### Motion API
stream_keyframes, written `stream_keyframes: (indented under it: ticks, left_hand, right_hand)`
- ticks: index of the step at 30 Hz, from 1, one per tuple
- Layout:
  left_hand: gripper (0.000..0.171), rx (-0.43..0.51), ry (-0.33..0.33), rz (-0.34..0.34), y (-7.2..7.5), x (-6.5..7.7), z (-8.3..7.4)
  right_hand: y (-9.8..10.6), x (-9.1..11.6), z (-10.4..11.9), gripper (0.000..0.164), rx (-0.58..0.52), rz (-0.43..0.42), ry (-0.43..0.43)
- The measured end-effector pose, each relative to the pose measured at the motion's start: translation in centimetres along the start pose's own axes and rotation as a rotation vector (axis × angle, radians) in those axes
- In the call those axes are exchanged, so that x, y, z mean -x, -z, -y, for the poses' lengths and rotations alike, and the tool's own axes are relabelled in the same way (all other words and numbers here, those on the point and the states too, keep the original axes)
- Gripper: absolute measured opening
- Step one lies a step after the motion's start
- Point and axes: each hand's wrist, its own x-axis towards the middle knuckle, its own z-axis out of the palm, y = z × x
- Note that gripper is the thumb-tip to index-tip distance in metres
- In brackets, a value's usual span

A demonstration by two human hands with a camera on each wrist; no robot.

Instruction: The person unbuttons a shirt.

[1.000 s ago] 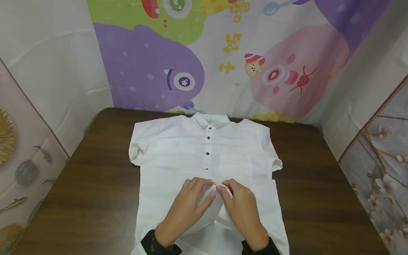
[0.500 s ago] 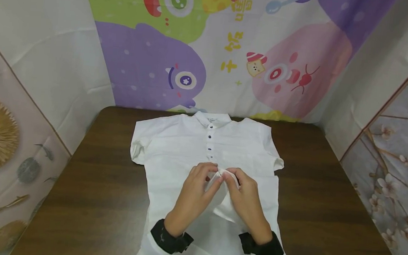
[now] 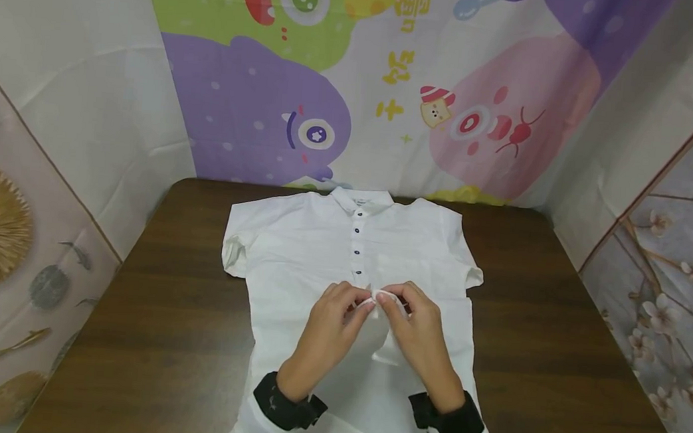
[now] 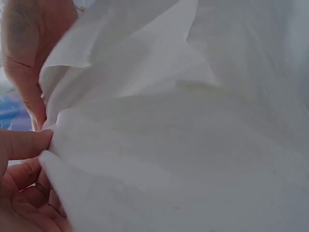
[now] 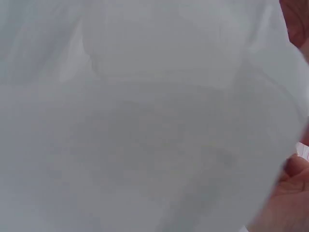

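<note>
Shirt of white cloth [image 3: 302,240], short-sleeved and collared, spread on a dark brown wooden table [image 3: 554,352], its collar near the table's far edge at the centre of the frame. From my remote head view, a bare left hand [image 3: 330,319] and a bare right hand [image 3: 417,325] lie close together below centre, near the row of round dark buttons [image 3: 357,252]. Each grip is closed to a pinch between thumb and fingers, holding raised cloth of the shirt front. I note a black band [image 3: 285,403] round each wrist.
</note>
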Motion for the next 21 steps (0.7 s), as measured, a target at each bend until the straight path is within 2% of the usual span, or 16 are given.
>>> stream_keyframes:
  ticks: [6,14,21]
  left_hand:
    - [0.008,0.055,-0.029,-0.006,-0.05,0.09,0.19]
    - [0.008,0.097,-0.001,0.004,-0.02,0.22,0.38]
    - [0.009,0.116,-0.009,-0.004,0.09,0.37,0.66]
  right_hand:
    - [0.11,-0.05,-0.14,0.011,-0.014,-0.007,0.006]
    - [-0.01,0.01,-0.25,0.011,-0.013,-0.013,-0.001]
    - [-0.18,0.14,-0.52,0.014,-0.016,-0.018,-0.052]
